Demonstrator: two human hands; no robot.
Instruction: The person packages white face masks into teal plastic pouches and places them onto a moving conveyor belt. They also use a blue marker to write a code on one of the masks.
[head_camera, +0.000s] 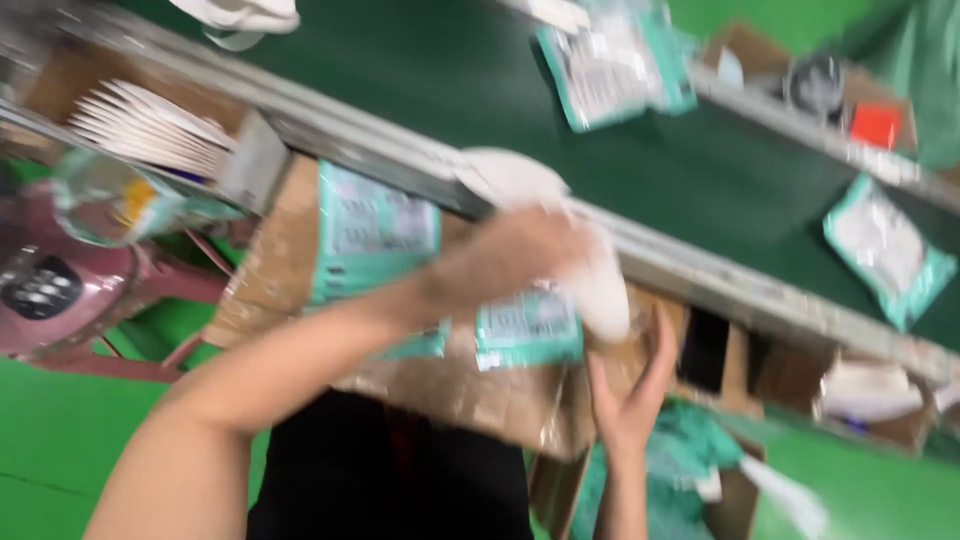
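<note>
The picture is blurred by motion. My left hand is closed around a white soft bag, which sticks out above and below my fingers. It is over a cardboard box that holds teal-and-white packets. My right hand is below the bag's lower end, palm up and fingers apart, beside the box's right edge. Whether it touches the bag I cannot tell.
A dark green conveyor belt with a metal rail runs across the back, carrying more teal packets. A stack of white envelopes and a pink stool are at the left. More cardboard boxes stand at the right on the green floor.
</note>
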